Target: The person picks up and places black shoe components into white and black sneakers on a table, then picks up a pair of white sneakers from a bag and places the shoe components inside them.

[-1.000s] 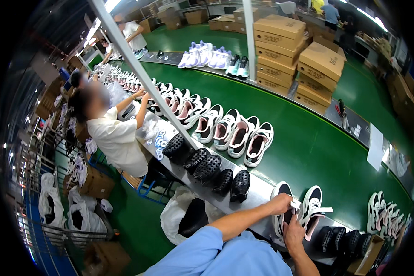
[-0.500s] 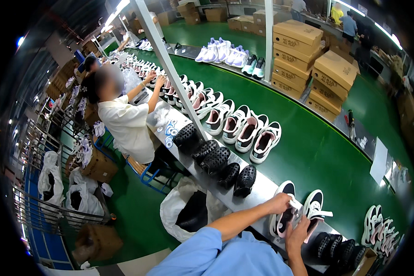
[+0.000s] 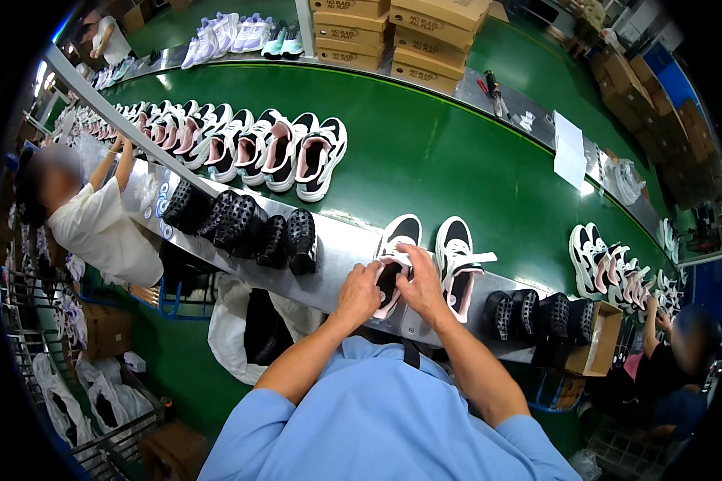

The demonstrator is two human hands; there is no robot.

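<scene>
Directly in front of me, a black, white and pink sneaker [image 3: 401, 230] lies on the metal table edge, toe pointing away. My left hand [image 3: 361, 290] grips the left side of its opening with bent fingers. On the other side my right hand [image 3: 422, 280] holds the upper near the tongue and strap, fingers curled. Part of the shoe's opening is covered by my fingers. Just right of it stands a matching sneaker [image 3: 455, 240], untouched, its white strap sticking out sideways.
Black perforated shoe forms [image 3: 301, 240] stand left, more forms [image 3: 525, 309] right beside a cardboard box [image 3: 598, 341]. Rows of sneakers [image 3: 321, 160] line the green conveyor belt [image 3: 425, 144]. Shoe boxes [image 3: 429, 48] are stacked beyond. Co-workers sit left and right; a white sack [image 3: 233, 329] is below.
My view has swung to the right, bringing a co-worker into sight there. My hands stay at the same sneaker; the right one has moved from low at its opening up toward the tongue.
</scene>
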